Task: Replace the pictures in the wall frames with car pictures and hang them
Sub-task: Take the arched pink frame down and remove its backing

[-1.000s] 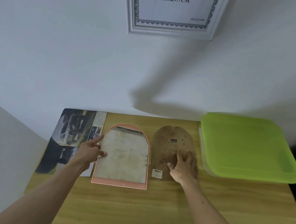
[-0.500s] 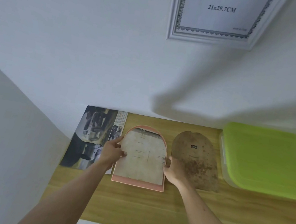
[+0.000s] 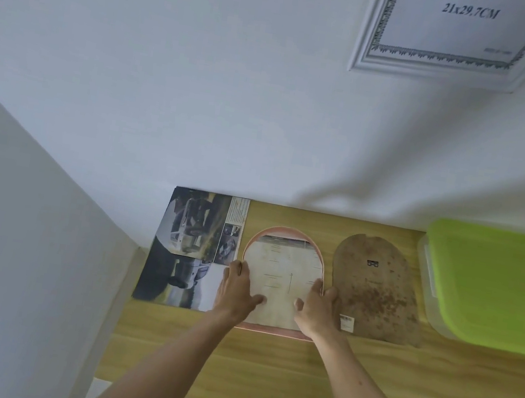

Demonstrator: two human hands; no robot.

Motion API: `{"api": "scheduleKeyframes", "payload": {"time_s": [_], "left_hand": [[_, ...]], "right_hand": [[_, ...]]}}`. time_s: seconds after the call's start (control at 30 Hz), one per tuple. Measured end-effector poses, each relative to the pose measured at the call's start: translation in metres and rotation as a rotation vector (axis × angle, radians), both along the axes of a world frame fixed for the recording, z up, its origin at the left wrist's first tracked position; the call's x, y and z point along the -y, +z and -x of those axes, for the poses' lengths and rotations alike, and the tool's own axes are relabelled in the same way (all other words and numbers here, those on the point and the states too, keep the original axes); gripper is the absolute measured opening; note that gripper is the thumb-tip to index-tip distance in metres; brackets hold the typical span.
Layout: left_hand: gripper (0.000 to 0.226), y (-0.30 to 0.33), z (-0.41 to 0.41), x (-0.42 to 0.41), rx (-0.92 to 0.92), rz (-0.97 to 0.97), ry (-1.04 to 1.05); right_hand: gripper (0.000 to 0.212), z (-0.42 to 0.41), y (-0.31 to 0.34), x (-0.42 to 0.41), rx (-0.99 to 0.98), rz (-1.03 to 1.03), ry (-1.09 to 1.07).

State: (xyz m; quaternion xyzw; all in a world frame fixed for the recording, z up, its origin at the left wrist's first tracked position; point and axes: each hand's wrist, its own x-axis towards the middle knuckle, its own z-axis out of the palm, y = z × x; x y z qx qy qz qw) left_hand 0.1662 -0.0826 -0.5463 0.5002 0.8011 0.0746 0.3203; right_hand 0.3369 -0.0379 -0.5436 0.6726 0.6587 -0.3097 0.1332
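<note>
White wall point(image 3: 203, 86) behind; second white surface point(image 3: 9, 227) at left. Wooden desk point(image 3: 261, 370) set against the wall. White frame point(image 3: 446, 69) hangs upper right, its insert printed "21x29.7CM". Green-lidded box point(image 3: 494, 287) on the desk at right. Car pictures point(image 3: 191, 249) lie flat at the desk's left end, touching the wall. Brown arched backing board point(image 3: 373, 292) lies flat between the box and the pink arched frame point(image 3: 279, 280), apart from both. The pink frame lies flat, a pale sheet point(image 3: 277, 270) in it.

Left hand point(image 3: 236, 289): fingers along the frame's left edge, thumb on the sheet; grip curled round that edge. Right hand point(image 3: 318, 305): fingers along the right edge, thumb on the sheet; same grip.

Versus 1.0 s ago: right hand has left the backing board and come to the frame; left thumb has moved onto the sheet. View has shifted left, so the white frame and box sit further right.
</note>
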Motion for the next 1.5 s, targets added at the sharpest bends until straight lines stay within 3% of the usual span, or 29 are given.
{"api": "scheduleKeyframes", "payload": {"time_s": [0.2,0.4,0.67,0.77,0.9,1.13,1.23,1.37,1.5], "left_hand": [[0.072,-0.011,0.003,0.0,-0.034,-0.044,-0.023],[0.047,-0.014,0.003,0.002,0.069,-0.11,0.074],[0.056,0.0,-0.002,0.011,0.258,-0.272,0.233],[0.071,0.013,0.0,0.008,0.486,-0.314,0.315],[0.085,0.028,0.008,0.002,0.893,-0.236,0.668],[0.071,0.038,0.027,0.01,1.328,-0.2,0.882],[0.069,0.044,0.029,0.015,1.447,-0.21,0.906],[0.065,0.044,0.028,0.018,1.522,-0.186,0.872],[0.059,0.042,0.02,0.017,1.529,-0.168,0.781]], "right_hand": [[0.061,0.005,-0.001,0.002,-0.059,-0.071,-0.039],[0.063,0.003,0.002,0.0,-0.134,-0.02,-0.062],[0.062,0.005,0.009,0.001,-0.157,-0.023,-0.101],[0.051,0.007,0.015,0.002,-0.158,-0.043,-0.121],[0.053,0.006,0.021,0.003,-0.198,-0.07,-0.172],[0.06,-0.001,0.031,-0.005,-0.503,-0.035,-0.444],[0.059,-0.009,0.033,-0.011,-0.62,0.037,-0.613],[0.031,-0.022,0.039,-0.009,-0.772,0.228,-0.733],[0.023,-0.037,0.049,-0.004,-0.956,0.315,-0.818]]}}
